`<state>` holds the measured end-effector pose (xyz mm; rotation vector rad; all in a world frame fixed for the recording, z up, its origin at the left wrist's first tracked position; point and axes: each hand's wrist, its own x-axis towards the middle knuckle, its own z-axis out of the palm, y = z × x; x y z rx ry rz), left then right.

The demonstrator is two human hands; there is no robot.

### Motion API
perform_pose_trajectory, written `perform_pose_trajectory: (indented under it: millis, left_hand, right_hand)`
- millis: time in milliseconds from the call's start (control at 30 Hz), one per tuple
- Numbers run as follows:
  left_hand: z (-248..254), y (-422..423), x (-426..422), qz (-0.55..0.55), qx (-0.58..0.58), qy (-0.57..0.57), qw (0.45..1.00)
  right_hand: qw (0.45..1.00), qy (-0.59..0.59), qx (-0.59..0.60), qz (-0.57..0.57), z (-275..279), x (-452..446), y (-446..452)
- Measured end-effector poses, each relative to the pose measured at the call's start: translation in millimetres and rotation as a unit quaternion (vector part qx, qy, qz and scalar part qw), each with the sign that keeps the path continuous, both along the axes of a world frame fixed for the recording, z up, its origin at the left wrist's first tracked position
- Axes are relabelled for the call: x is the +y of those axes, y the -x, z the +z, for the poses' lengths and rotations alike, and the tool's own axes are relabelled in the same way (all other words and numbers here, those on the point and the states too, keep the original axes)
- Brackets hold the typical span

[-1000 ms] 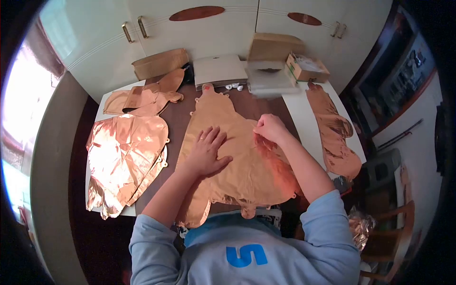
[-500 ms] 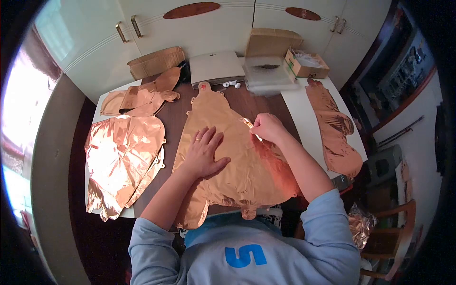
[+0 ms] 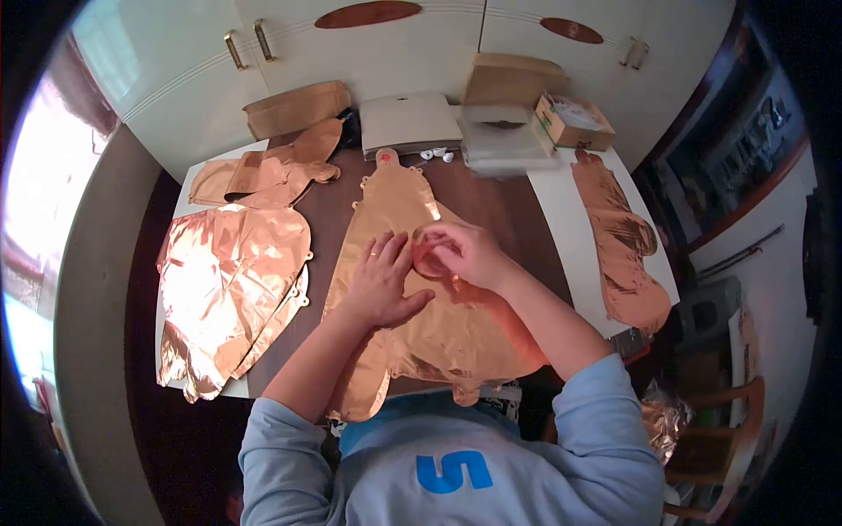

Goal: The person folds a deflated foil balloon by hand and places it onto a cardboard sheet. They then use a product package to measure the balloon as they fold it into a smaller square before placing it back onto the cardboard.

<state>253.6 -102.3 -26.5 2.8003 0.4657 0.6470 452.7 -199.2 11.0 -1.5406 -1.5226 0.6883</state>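
Note:
A flat rose-gold foil balloon (image 3: 421, 337) lies in front of me, narrow at the far end and wide toward my body. Small tabs stick out along its far left edge. My left hand (image 3: 383, 280) rests palm down on its middle, fingers spread, a ring on one finger. Close by its fingertips, my right hand (image 3: 460, 252) has its fingers curled and pinched on the foil, where a shiny raised part mirrors them. The exact grip is partly hidden by the fingers.
Other flattened foil balloons lie at the left (image 3: 237, 280) and on the right (image 3: 618, 245). Along the back are a cardboard piece (image 3: 298, 110), a white box (image 3: 410, 123), white earbuds (image 3: 438, 154), clear plastic sheets (image 3: 504, 145) and a small carton (image 3: 574, 123).
My right hand has moved left, from the balloon's right edge to beside my left fingertips. My left hand stays flat on the foil. The view has shifted slightly.

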Motion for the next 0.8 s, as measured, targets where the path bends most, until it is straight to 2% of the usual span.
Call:
perform_pose_trajectory:
  millis: [33,133,167,367,467,567,667,767,800]
  left_hand:
    - [-1,0,0,0.003,0.006,-0.004,1.000]
    - [6,1,-2,0.006,0.051,0.027,0.998]
    - [7,1,-3,0.007,0.049,0.019,0.999]
    - [5,1,-3,0.007,0.015,0.015,1.000]
    - [6,1,3,0.002,-0.061,0.110,0.992]
    - [25,-3,5,-0.041,-0.099,0.030,0.994]
    - [18,-2,-2,-0.085,-0.008,-0.020,0.996]
    - [11,6,-9,-0.078,0.018,0.030,0.996]
    - [10,6,-10,-0.076,0.018,0.027,0.997]
  right_hand:
    - [0.993,-0.029,-0.115,-0.018,-1,-2,-5]
    - [0.940,-0.137,-0.312,-0.023,-23,-3,-24]
    - [0.935,-0.079,-0.346,-0.004,-32,-4,-27]
    - [0.909,0.002,-0.417,0.022,-40,-7,-23]
    - [0.900,0.038,-0.433,0.033,-32,-7,-21]
    - [0.887,0.085,-0.453,0.043,-26,-5,-20]
    - [0.879,0.068,-0.470,0.046,-35,-4,-25]
    - [0.879,0.096,-0.465,0.046,-26,-5,-23]
    - [0.902,0.045,-0.429,0.020,-28,-10,-23]
